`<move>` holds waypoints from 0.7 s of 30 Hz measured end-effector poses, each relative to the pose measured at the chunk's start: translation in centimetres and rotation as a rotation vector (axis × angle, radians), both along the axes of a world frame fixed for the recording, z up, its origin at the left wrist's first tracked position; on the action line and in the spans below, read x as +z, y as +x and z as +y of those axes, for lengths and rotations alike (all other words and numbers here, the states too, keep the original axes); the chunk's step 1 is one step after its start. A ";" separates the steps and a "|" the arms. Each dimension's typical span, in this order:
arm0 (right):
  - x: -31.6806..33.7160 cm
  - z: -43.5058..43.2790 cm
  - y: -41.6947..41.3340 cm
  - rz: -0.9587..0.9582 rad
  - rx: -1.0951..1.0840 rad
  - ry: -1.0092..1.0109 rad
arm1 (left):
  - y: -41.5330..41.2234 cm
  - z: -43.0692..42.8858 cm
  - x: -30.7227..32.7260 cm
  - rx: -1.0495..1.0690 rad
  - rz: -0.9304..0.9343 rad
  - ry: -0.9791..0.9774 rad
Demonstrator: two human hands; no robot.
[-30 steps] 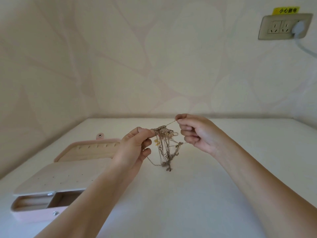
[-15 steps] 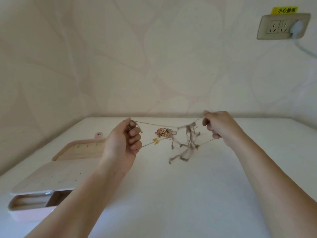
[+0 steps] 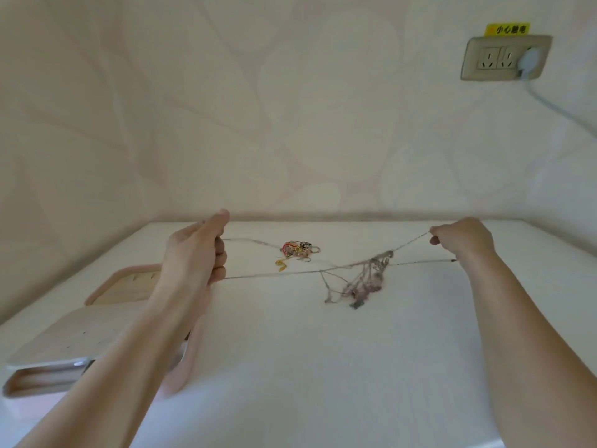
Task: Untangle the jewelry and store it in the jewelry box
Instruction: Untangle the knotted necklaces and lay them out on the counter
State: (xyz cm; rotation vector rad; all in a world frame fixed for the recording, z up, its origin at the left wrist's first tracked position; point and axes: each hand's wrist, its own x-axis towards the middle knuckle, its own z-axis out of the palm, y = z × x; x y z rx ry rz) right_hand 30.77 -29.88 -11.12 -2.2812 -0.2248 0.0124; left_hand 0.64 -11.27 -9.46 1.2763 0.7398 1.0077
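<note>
- Head view, change: your hands, close together around one bunched clump a second ago, now stand well apart above the far half of the tabletop (image 3: 323, 367).
- Left hand (image 3: 193, 253): clenched, fingers curled round the ends of two thin strands (image 3: 274, 274).
- Right hand (image 3: 462, 239): fingertips pinch one strand; a second runs in at the lower fingers.
- Jewelry: the clump has pulled into two parts. A coloured cluster (image 3: 298, 248) of red, gold and dark pieces sits nearer your left hand; whether it hangs or rests on the surface, you cannot tell. A grey tangle (image 3: 365, 279) hangs from the taut strands nearer your right hand.
- Meaning, as a judgement: the spread has loosened the mass, but the grey tangle is still knotted, so storing is some way off. Harder pulling may tighten it.
- Jewelry box (image 3: 106, 318): pink, at the left edge of the tabletop, lid open, partly behind your left forearm; a drawer (image 3: 42, 379) stands out at the near end.
- Surface: white, smooth, set into a corner.
- Room: pale leaf-patterned wallpaper; a wall socket (image 3: 505, 58) at upper right under a yellow label (image 3: 507, 29), with a white plug and cable.
</note>
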 end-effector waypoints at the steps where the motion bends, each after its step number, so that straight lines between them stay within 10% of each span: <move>1: -0.1 -0.1 0.1 0.010 -0.004 -0.030 | -0.1 -0.2 0.0 0.026 0.118 0.102; 5: -0.6 0.0 0.4 -0.013 -0.055 -0.136 | -0.3 -1.5 -0.5 0.229 0.684 0.682; 14: -0.5 1.1 -1.6 -0.024 0.015 -0.267 | -0.1 -2.4 -2.2 -0.033 1.383 0.877; 21: 0.3 2.2 -2.8 -0.032 0.557 -0.191 | 1.7 -4.9 -4.2 -0.110 1.027 1.065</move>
